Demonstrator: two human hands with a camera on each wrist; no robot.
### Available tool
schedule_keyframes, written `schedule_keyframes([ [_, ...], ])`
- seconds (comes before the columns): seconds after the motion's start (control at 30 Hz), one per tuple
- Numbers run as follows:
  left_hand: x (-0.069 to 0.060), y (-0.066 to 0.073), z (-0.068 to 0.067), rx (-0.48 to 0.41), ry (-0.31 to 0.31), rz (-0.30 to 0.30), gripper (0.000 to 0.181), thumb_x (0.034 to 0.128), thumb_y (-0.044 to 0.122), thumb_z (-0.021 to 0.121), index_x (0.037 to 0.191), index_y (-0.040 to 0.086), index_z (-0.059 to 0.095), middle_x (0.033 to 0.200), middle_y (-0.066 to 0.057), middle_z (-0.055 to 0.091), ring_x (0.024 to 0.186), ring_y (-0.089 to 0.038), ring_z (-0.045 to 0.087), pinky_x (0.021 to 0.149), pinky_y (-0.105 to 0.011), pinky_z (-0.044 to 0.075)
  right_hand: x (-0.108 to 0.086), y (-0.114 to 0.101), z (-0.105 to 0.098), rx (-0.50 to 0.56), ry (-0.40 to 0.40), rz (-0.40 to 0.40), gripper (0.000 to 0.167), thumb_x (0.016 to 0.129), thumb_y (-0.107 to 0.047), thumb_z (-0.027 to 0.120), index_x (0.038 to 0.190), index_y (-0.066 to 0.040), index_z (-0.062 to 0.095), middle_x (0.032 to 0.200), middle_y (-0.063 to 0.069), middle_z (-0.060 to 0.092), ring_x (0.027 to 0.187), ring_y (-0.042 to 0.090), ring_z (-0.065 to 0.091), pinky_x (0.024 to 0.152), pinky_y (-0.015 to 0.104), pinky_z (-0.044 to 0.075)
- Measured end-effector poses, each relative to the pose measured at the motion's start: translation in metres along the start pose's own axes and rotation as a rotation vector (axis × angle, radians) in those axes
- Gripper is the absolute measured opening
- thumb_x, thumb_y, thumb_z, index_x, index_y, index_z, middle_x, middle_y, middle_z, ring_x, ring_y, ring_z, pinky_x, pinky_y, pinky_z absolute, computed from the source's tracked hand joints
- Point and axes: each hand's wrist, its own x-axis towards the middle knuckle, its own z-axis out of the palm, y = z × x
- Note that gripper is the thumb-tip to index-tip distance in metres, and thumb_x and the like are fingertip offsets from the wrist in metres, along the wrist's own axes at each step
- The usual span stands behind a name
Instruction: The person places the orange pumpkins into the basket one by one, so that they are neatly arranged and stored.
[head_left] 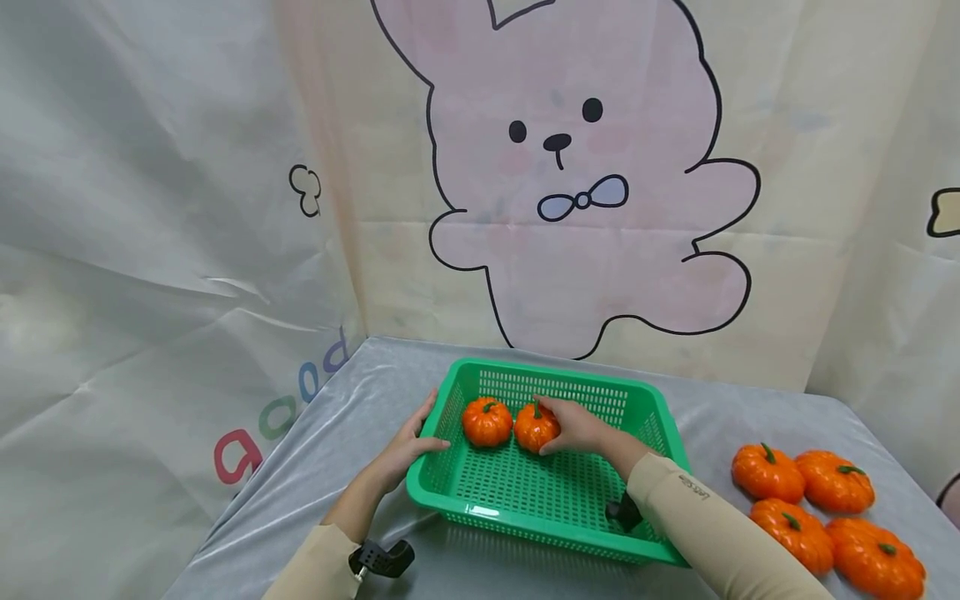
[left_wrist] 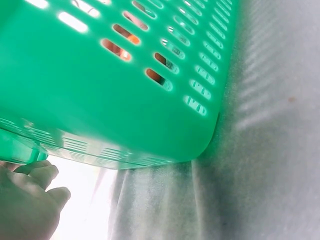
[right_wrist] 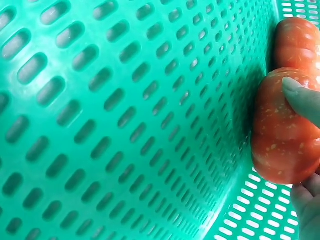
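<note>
A green plastic basket (head_left: 525, 521) with slotted walls stands on the cloth. My left hand (head_left: 405, 454) holds its left rim, the thumb over the edge and the fingers along the outside; the left wrist view shows part of this hand (left_wrist: 27, 205) beside the basket wall. Inside the basket, my right hand (head_left: 579, 427) grips a small orange pumpkin (head_left: 534, 432), thumb on one side and fingers on the other. This pumpkin (right_wrist: 282, 137) sits at the basket floor in the right wrist view. A second pumpkin (head_left: 487, 422) lies just left of it.
Several orange pumpkins (head_left: 798, 533) lie grouped on the grey cloth (head_left: 705, 417), right of the basket. Black wrist cameras (head_left: 384, 558) are strapped to both forearms. A printed curtain (head_left: 577, 275) with a pink cartoon animal hangs behind the table.
</note>
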Motion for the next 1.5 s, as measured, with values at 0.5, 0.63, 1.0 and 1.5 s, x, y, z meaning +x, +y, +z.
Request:
schedule_keyframes([
  [0.5,0.0017,0.0004,-0.0001,0.012,0.006,0.012,0.09,0.0825,0.005,0.059,0.152,0.018,0.004,0.158,-0.008,-0.004,0.143,-0.033,0.008,0.101,-0.043,0.04,0.0008,-0.0007,-0.0013,-0.01,-0.015,0.008,0.098,0.069,-0.014,0.081,0.146,0.001,0.023,0.141,0.021,0.042,0.127,0.035,0.044,0.101,0.047,0.039],
  [0.63,0.0013,-0.0007,0.0,0.013,0.007,0.007,0.089,0.0825,0.005,0.059,0.152,0.019,0.005,0.158,-0.008,-0.004,0.143,-0.033,0.01,0.099,-0.042,0.041,0.0004,-0.0002,-0.0006,-0.019,-0.017,0.003,0.098,0.069,-0.013,0.081,0.146,0.002,0.023,0.143,0.022,0.039,0.129,0.036,0.041,0.103,0.048,0.037],
  [1.0,0.0019,-0.001,-0.0007,0.019,0.004,0.013,0.089,0.0823,0.004,0.059,0.152,0.017,0.004,0.158,-0.008,-0.004,0.143,-0.033,0.009,0.102,-0.045,0.039,0.001,0.0003,-0.0004,-0.026,-0.025,0.002,0.101,0.068,-0.011,0.082,0.147,0.001,0.021,0.145,0.022,0.036,0.128,0.036,0.042,0.103,0.047,0.037],
  [1.5,0.0025,-0.0018,-0.001,0.013,0.013,0.001,0.089,0.0826,0.005,0.059,0.152,0.019,0.005,0.158,-0.007,-0.003,0.143,-0.034,0.011,0.1,-0.044,0.04,0.0005,0.001,-0.0027,-0.016,-0.051,-0.033,0.104,0.07,-0.015,0.081,0.148,0.003,0.015,0.149,0.022,0.029,0.134,0.036,0.034,0.106,0.048,0.033],
])
